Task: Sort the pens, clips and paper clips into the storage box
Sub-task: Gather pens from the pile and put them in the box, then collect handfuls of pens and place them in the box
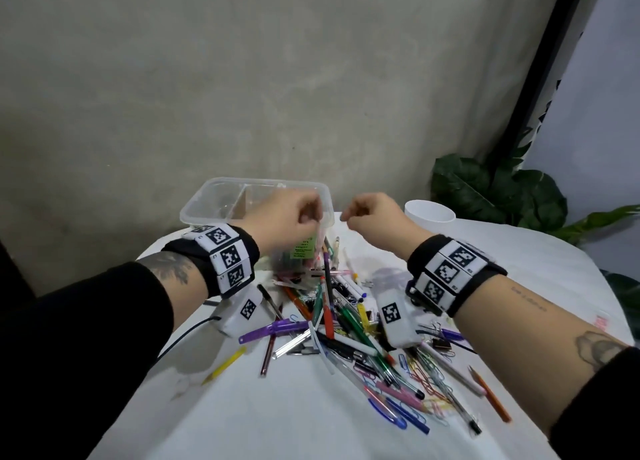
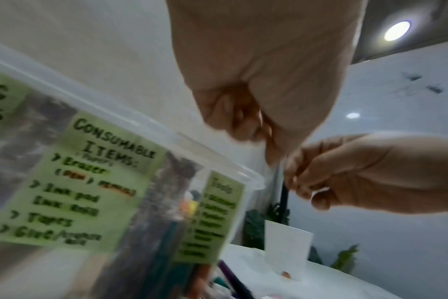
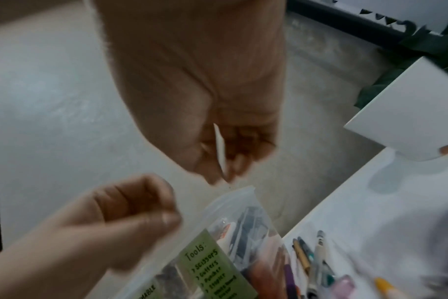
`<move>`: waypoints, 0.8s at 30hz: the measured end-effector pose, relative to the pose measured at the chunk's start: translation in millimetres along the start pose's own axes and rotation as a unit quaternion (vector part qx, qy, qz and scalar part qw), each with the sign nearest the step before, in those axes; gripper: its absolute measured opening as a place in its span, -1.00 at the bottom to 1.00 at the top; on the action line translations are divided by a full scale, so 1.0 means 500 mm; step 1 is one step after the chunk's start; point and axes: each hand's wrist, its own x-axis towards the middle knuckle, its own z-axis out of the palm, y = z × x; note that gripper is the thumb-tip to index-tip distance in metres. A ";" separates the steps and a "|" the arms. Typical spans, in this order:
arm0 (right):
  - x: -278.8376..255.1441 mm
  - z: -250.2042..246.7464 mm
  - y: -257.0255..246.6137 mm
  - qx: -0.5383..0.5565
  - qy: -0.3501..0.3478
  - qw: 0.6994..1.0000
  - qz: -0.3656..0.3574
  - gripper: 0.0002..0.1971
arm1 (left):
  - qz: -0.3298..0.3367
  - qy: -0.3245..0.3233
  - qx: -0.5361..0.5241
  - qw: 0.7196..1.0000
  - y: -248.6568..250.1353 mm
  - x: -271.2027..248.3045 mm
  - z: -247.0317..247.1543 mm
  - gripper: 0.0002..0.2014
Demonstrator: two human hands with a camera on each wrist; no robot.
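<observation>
Your left hand is raised at the centre of the head view, over the right end of the box, its fingers curled into a fist; the wrist views are too blurred to tell whether anything sits inside it. Your right hand hangs just right of it, apart from it, fingers curled round a thin white sliver that shows in the right wrist view; what the sliver is cannot be made out. The box is clear plastic with a divider, standing at the far edge of the table just above the centre, with green labels on its near wall. The pens lie in a loose heap at lower centre, below both hands. The paper clips are scattered at lower right among more pens, and a clip lies just above them. A white cup stands right of your right hand.
</observation>
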 end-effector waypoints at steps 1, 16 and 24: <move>-0.014 -0.008 0.009 -0.032 -0.045 0.998 0.026 -0.94 | -0.004 -0.078 0.011 0.997 0.015 -0.010 0.007 -0.94; -0.123 0.059 0.035 -0.300 -0.263 0.910 0.109 -0.53 | -0.259 -0.279 0.090 0.920 0.083 -0.059 0.138 -0.71; -0.095 0.015 0.052 -0.089 -0.181 0.964 0.171 -0.81 | -0.272 -0.262 -0.001 0.926 0.063 -0.073 0.121 -0.77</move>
